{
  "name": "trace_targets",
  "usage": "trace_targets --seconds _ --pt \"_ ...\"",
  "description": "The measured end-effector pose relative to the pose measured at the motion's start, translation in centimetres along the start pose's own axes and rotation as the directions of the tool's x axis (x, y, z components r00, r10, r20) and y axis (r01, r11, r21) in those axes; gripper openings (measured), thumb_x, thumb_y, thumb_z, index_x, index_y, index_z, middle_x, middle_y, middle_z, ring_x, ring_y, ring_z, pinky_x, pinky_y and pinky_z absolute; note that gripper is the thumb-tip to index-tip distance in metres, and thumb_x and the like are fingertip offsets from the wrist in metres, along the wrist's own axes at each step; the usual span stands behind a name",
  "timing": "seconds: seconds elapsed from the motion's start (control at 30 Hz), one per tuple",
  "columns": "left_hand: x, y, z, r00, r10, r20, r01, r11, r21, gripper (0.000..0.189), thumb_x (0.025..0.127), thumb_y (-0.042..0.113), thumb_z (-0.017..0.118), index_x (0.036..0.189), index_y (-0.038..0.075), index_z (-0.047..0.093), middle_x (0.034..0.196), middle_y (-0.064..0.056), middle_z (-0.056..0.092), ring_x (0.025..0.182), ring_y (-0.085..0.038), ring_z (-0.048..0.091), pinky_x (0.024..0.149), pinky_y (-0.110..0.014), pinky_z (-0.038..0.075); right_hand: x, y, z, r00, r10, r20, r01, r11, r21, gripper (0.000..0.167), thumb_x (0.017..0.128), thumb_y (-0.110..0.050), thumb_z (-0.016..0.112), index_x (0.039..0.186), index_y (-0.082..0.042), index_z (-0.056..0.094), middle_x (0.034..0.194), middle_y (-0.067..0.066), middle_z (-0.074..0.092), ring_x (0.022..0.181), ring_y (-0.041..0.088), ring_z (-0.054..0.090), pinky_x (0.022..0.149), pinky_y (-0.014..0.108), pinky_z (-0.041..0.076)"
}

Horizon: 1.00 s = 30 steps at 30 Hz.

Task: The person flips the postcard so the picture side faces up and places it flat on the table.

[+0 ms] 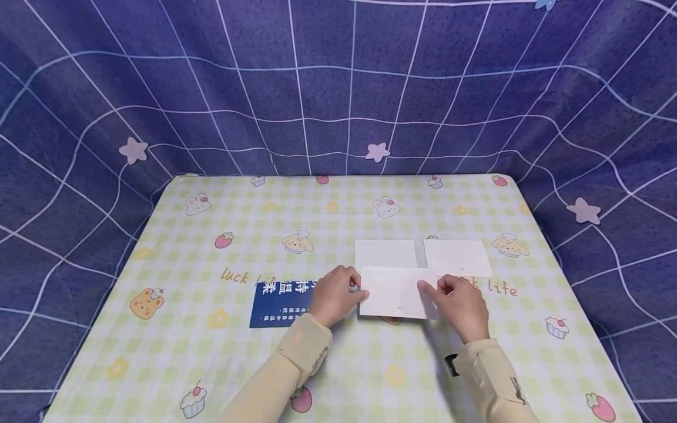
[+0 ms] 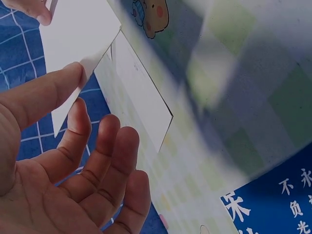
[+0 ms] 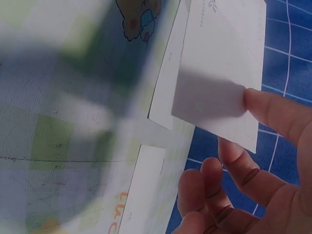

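Observation:
A white card (image 1: 396, 294) with a small faint mark near its lower edge is held between both hands above the table. My left hand (image 1: 336, 295) pinches its left edge between thumb and index finger; the other fingers curve loosely beneath in the left wrist view. On the right edge, my right hand (image 1: 459, 304) pinches the card (image 3: 219, 63) the same way. Behind it lies a second white card (image 1: 385, 251), partly covered by the held one in the head view. A third white card (image 1: 458, 257) lies to the right of that one.
A dark blue card (image 1: 272, 305) with white lettering lies beside my left hand, partly hidden by it. Under everything is a checked tablecloth (image 1: 174, 352) printed with cartoon figures. A blue grid-patterned curtain (image 1: 338, 94) hangs behind the table and along its sides.

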<state>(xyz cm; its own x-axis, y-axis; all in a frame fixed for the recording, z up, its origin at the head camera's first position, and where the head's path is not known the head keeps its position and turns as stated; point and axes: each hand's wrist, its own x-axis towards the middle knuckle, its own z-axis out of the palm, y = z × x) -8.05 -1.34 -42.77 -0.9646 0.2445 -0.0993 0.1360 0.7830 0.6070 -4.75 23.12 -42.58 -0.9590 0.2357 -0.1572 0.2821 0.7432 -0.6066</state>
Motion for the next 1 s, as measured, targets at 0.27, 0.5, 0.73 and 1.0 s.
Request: trace_targets --seconds 0.27,0.5,0.73,1.0 --pt "-0.1 -0.4 -0.1 1.000 -0.004 -0.010 0.004 1.000 -0.014 0.019 0.085 0.024 0.082 0.087 0.015 0.064 0.088 0.001 0.061 0.076 -0.015 0.056 0.071 -0.034 0.047 -0.2 -0.4 0.1 1.000 0.006 0.009 -0.005 1.000 -0.003 0.045 0.089 -0.053 0.073 0.077 -0.013 0.056 0.072 0.001 0.052 0.062 0.019 0.046 0.056 0.032 0.032" --pt "-0.3 -0.8 -0.2 1.000 -0.015 -0.009 0.014 1.000 -0.026 0.019 0.086 0.023 0.082 0.086 0.015 0.064 0.087 0.002 0.059 0.075 -0.015 0.055 0.070 -0.033 0.046 -0.3 -0.7 0.3 1.000 0.006 0.024 -0.006 1.000 0.008 0.043 0.090 -0.051 0.073 0.077 -0.013 0.057 0.071 0.001 0.052 0.062 0.020 0.045 0.057 0.032 0.031" --pt "-0.3 -1.3 -0.3 0.999 -0.032 0.002 0.032 0.999 -0.034 0.019 0.086 0.023 0.081 0.087 0.015 0.064 0.087 0.001 0.059 0.075 -0.015 0.053 0.072 -0.034 0.046 -0.5 -0.9 0.6 1.000 -0.004 0.029 0.004 1.000 0.012 0.044 0.091 -0.050 0.072 0.074 -0.013 0.055 0.069 0.001 0.050 0.063 0.020 0.045 0.058 0.033 0.031" --pt "-0.4 -1.8 -0.8 1.000 -0.002 0.026 0.004 0.998 -0.062 0.017 0.086 0.022 0.081 0.084 0.016 0.065 0.087 -0.001 0.060 0.077 -0.014 0.053 0.071 -0.033 0.045 -0.7 -0.8 1.0 0.999 -0.015 0.034 0.015 1.000 0.016 0.047 0.090 -0.053 0.072 0.072 -0.014 0.054 0.065 -0.001 0.048 0.059 0.018 0.043 0.055 0.032 0.030"
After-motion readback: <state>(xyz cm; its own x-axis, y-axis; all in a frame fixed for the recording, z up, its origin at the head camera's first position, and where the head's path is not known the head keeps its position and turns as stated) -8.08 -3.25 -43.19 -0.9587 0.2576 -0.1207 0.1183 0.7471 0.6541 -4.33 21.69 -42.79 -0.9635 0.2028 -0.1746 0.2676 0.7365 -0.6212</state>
